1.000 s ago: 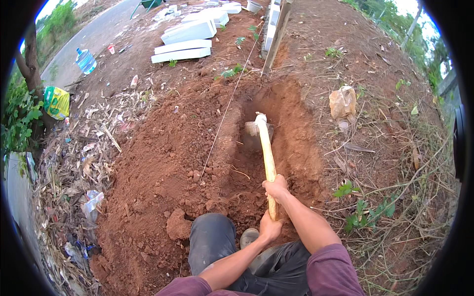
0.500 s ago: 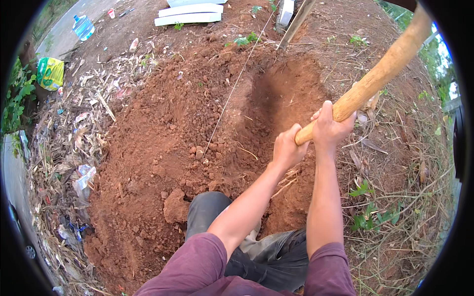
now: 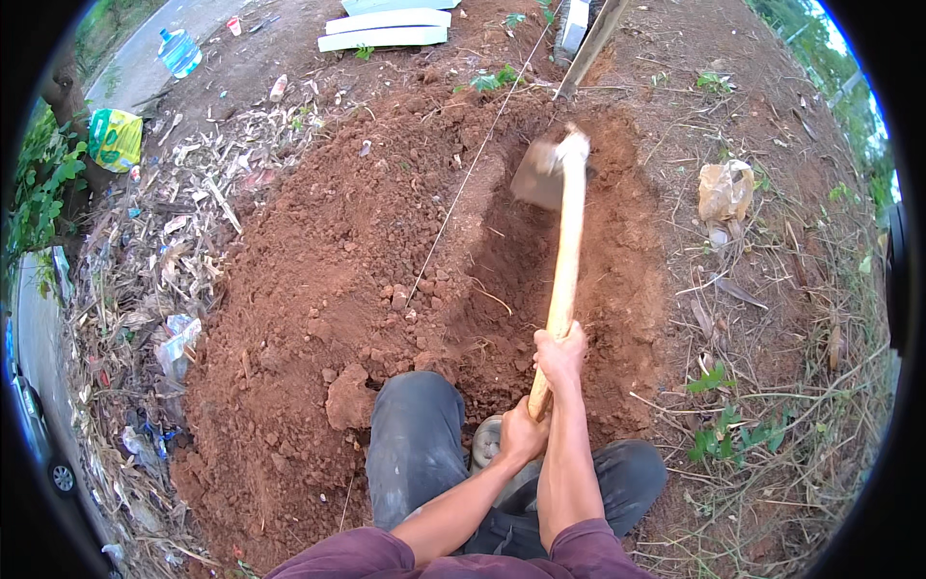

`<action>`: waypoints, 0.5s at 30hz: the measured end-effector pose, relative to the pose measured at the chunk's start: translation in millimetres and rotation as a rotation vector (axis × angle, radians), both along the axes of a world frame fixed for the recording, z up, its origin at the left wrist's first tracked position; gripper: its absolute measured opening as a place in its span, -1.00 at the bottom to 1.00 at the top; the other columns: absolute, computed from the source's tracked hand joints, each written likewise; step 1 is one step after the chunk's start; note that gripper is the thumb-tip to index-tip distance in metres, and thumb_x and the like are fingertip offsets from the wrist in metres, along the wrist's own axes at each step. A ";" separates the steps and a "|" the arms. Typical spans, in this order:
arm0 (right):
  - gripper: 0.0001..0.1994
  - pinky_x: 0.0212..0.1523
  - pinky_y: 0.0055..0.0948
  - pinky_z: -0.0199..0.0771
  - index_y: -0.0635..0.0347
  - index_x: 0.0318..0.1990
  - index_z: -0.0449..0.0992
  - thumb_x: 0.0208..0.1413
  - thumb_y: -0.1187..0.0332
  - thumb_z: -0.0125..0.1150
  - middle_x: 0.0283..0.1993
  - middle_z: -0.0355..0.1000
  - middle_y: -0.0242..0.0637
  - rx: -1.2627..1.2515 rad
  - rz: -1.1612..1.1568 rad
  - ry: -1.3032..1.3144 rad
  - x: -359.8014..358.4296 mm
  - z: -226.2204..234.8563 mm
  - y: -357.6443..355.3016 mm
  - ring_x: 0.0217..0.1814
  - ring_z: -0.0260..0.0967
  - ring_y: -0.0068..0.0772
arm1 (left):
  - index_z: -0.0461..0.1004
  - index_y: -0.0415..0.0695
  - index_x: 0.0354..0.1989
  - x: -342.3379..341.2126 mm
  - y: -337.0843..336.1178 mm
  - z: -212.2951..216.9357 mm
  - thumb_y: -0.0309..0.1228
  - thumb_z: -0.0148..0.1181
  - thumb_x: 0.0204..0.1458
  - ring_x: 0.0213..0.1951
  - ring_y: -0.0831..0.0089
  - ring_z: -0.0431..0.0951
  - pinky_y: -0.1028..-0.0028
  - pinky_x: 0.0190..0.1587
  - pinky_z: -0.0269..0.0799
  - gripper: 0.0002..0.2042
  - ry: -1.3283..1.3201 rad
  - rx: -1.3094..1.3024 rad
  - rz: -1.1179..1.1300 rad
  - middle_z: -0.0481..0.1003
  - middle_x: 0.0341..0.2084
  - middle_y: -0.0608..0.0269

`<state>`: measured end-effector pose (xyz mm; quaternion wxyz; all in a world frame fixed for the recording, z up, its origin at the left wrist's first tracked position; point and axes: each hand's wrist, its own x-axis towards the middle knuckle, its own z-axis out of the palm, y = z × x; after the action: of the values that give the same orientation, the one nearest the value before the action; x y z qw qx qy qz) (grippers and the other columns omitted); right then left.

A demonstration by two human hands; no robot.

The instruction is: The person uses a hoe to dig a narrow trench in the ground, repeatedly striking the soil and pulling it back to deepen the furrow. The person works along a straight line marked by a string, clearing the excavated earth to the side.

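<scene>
Hoe out over the trench, and what a long reach it has: the pale wooden handle runs nearly straight away from the person, its long axis following the trench, with the flat metal blade at the far end, tilted over the far part of the cut. Red earth everywhere here, a broad crumbly mound heaped to the left, clods and small stones across it, the trench walls darker and smoother-cut. A thin string line runs taut and slanted along the trench's left lip. Off on the right bank, a crumpled tan bag in dry grass. Now the grip: right hand higher up the shaft, fingers wrapped tight round the wood, the nearer of the two to the blade. Left hand clamped round the butt end, close in by the knees.
</scene>
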<state>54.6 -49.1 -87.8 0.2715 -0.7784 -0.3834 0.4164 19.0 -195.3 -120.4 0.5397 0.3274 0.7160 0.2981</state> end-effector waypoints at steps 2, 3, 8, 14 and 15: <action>-0.70 -0.71 -0.36 0.45 0.31 -0.18 0.34 -0.02 0.45 0.32 -0.58 0.40 -0.26 0.208 -0.062 0.069 1.0 31.6 14.6 -0.69 0.40 -0.43 | 0.56 -0.21 -0.12 0.5 25.8 7.6 -0.23 0.41 0.03 -0.22 -0.09 0.70 0.13 -0.22 0.59 -0.65 0.072 0.120 -0.050 0.63 -0.35 -0.24; -0.68 -0.71 -0.37 0.45 0.33 -0.12 0.36 0.00 0.45 0.29 -0.58 0.40 -0.27 0.375 -0.057 0.113 5.0 44.5 28.7 -0.69 0.40 -0.44 | 0.55 -0.20 -0.13 0.0 48.0 15.8 -0.26 0.39 0.04 -0.24 -0.12 0.69 0.12 -0.25 0.59 -0.68 0.100 0.180 -0.077 0.63 -0.37 -0.24; -0.72 -0.73 -0.43 0.39 0.43 -0.08 0.31 0.07 0.56 0.20 -0.58 0.38 -0.29 0.738 -0.131 0.285 -20.6 93.5 111.2 -0.71 0.36 -0.46 | 0.45 -0.16 -0.24 -38.6 171.3 38.8 -0.44 0.29 0.07 -0.27 -0.22 0.61 0.05 -0.32 0.51 -0.84 0.076 0.558 -0.030 0.54 -0.46 -0.26; -0.83 -0.72 -0.29 0.43 0.44 -0.28 0.43 0.07 0.48 0.24 -0.63 0.42 -0.24 0.025 0.032 0.041 16.4 10.2 97.1 -0.70 0.44 -0.34 | 0.51 -0.18 -0.05 -1.0 98.9 34.2 -0.44 0.21 0.03 -0.13 -0.19 0.65 -0.01 -0.06 0.53 -0.71 -0.022 -0.009 -0.066 0.63 -0.26 -0.24; -0.87 -0.71 -0.29 0.44 0.45 -0.37 0.47 0.06 0.50 0.23 -0.63 0.42 -0.24 -0.178 0.181 0.025 22.0 -7.9 79.6 -0.67 0.44 -0.34 | 0.51 -0.22 -0.02 6.2 72.5 35.8 -0.42 0.20 0.02 -0.11 -0.18 0.66 0.01 -0.01 0.53 -0.67 -0.068 -0.124 -0.059 0.64 -0.24 -0.24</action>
<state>76.6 30.5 -95.7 0.1673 -0.7565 -0.4102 0.4811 25.2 -122.8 -84.5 0.5914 0.3038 0.7046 0.2481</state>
